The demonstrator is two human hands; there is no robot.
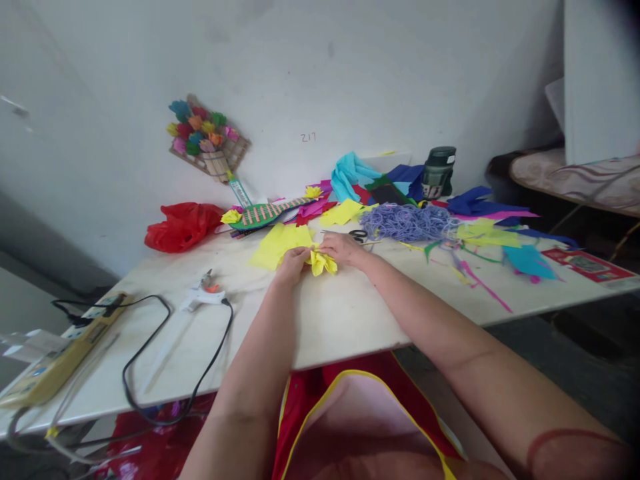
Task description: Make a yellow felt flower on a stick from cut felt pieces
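Observation:
Over the middle of the table, my left hand (294,261) and my right hand (343,249) meet at a yellow paper flower (323,263). The fingers of both hands are closed on it, one hand at each side. Its crinkled petals hang down between them. Under and behind my left hand lies a sheet of yellow crepe paper (280,244). Just beyond my right hand are black-handled scissors (358,235), partly hidden. A thin stick (371,243) shows past my right wrist.
A white glue gun (205,297) with its cord lies at left, near a power strip (70,353). A red plastic bag (184,228), a green decorated craft piece (267,215), purple shredded strands (407,223), colored paper scraps and a dark bottle (439,173) occupy the back.

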